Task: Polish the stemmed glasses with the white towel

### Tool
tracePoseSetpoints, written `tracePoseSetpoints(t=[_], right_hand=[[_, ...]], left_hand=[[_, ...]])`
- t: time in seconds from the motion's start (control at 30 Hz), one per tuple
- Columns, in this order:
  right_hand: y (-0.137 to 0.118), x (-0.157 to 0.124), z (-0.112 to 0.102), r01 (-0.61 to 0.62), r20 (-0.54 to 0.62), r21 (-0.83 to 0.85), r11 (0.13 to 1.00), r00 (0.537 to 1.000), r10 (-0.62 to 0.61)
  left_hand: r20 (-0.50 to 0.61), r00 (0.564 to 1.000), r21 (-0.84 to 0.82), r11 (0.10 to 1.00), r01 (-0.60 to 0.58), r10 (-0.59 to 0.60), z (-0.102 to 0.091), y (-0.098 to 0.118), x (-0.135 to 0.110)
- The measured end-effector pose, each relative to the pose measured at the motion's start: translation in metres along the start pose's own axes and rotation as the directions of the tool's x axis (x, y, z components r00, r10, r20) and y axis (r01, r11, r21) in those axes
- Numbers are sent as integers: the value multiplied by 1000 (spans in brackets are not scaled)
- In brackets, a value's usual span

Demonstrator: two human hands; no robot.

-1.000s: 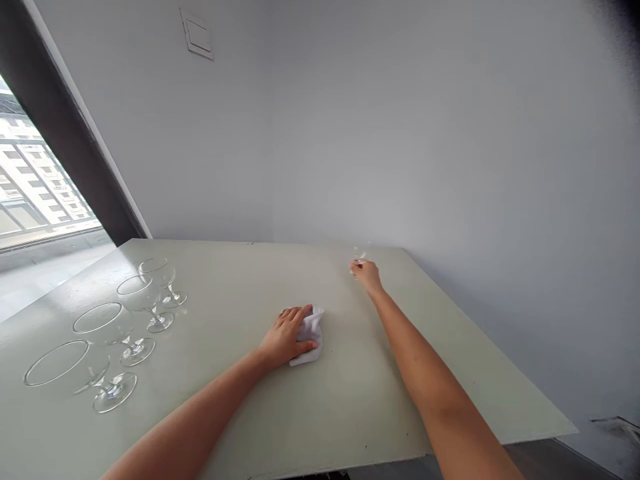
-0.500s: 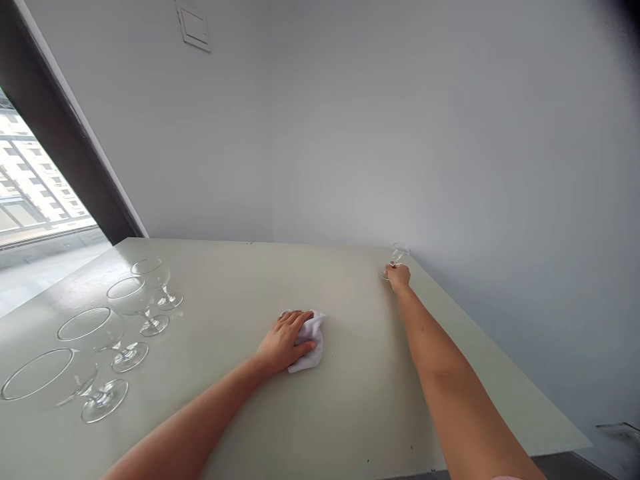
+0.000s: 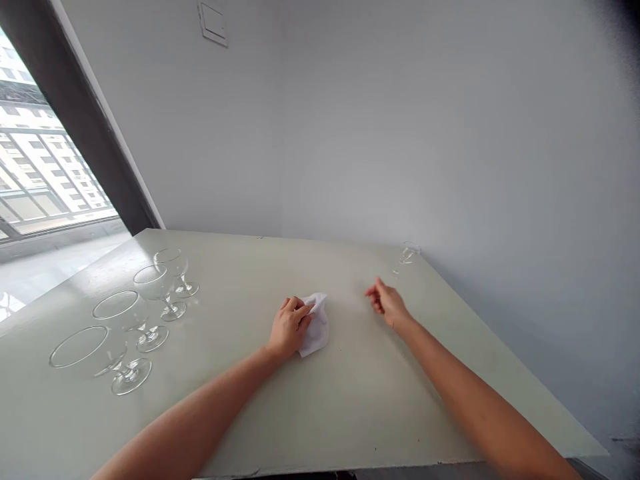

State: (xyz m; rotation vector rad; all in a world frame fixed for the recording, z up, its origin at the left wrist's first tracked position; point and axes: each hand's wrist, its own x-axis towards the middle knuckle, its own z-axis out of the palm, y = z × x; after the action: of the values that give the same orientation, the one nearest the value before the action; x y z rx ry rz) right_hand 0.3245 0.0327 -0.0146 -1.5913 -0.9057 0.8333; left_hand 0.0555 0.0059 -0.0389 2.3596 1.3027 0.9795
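Note:
My left hand (image 3: pixel 289 328) is closed on a white cloth (image 3: pixel 316 335) lying on the pale table (image 3: pixel 240 413); its fingers pinch the cloth's left part. To the right, my right hand (image 3: pixel 389 304) is off the table's far-right glass (image 3: pixel 411 252), with nothing in it. Its fingers are loosely bent and a little apart. That clear glass stands near the back right corner, its foot faint against the tabletop. On the left side several clear stemmed glasses stand upright in a row, the nearest glass (image 3: pixel 131 377) at the front.
Grey-white walls (image 3: pixel 400 133) meet behind the table, with a light switch (image 3: pixel 214 23) on the left one. A dark window frame (image 3: pixel 90 127) rises at the left. The table's front edge (image 3: pixel 300 472) runs along the bottom.
My right hand has let go of the far-right glass and drawn back toward me and slightly left. The left hand's fingers have gone from flat on the cloth to bunched around it.

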Motion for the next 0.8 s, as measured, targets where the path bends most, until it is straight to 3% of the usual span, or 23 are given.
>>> tracePoseSetpoints(t=[0.03,0.07,0.1,0.17,0.23,0.3,0.37,0.47,0.53,0.57,0.63,0.73,0.8], right_hand=[[-2,-21,11,-84,250,-4,996,965,82],[-4,-42,22,-130,427,18,991,898,109],[-6,-61,33,-156,531,52,986,841,105],[-8,-90,52,-217,619,143,966,781,84],[-8,-104,67,-273,608,239,932,790,75],[-4,-105,76,-299,551,322,898,831,79],[2,-96,77,-289,483,387,876,872,74],[11,-72,66,-302,368,496,814,922,119],[17,-56,55,-323,263,584,745,943,202],[19,-50,50,-326,220,615,718,945,241],[22,-43,44,-329,175,638,696,942,285],[24,-44,44,-356,209,626,693,934,291],[24,-49,48,-368,256,606,706,930,264]], left_hand=[[-4,1000,8,1000,-26,26,-1,3,-1],[7,998,19,997,-68,68,-1,6,-2],[28,992,29,992,-123,122,-2,9,-4],[79,968,32,970,-242,239,-3,17,-9],[115,933,2,939,-343,341,-3,24,-14],[128,904,-44,913,-406,408,-4,29,-17],[95,911,-75,915,-396,402,-6,29,-18],[-103,973,-116,969,-216,204,-9,21,-11],[-314,949,-180,983,-25,-33,-14,7,-4],[-411,897,-225,971,75,-165,-17,-2,1],[-530,731,-340,898,281,-430,-25,-25,9],[-512,448,-498,678,541,-733,-41,-64,16],[-492,353,-530,595,604,-796,-53,-88,18]])
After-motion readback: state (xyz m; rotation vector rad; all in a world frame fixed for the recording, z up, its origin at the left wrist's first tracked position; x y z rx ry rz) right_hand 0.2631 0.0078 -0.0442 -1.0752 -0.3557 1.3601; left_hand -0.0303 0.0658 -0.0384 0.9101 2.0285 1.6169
